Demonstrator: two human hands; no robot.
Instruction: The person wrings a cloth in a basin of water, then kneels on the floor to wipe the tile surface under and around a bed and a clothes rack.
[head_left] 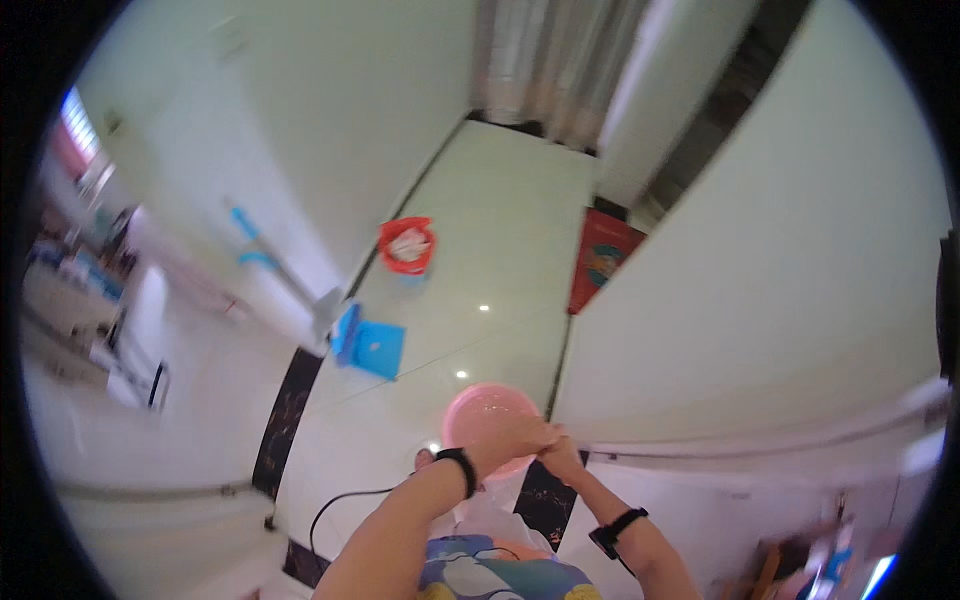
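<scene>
1. Your forearms rose from the lower edge, a black band (463, 470) on the left wrist and another (620, 531) on the right, with patterned clothing (500, 575) between them.
2. Your left hand (520, 435) and right hand (562, 458) met just below and right of the frame's centre; the grip of each was folded against the other, and whether anything was pinched there could not be told.
3. The pink basin (462, 408) stood beneath them on the pale floor (480, 200), lower centre, partly hidden by your left hand.
4. Left of centre lay a blue dustpan (380, 352), near a grey-and-blue handle (290, 280) leaning toward the wall.
5. Above it stood a bin with a red liner (388, 245), whitish stuff inside.
6. Right of upper centre lay a red mat (590, 285).
7. A pale curtain (560, 70) hung at the top.
</scene>
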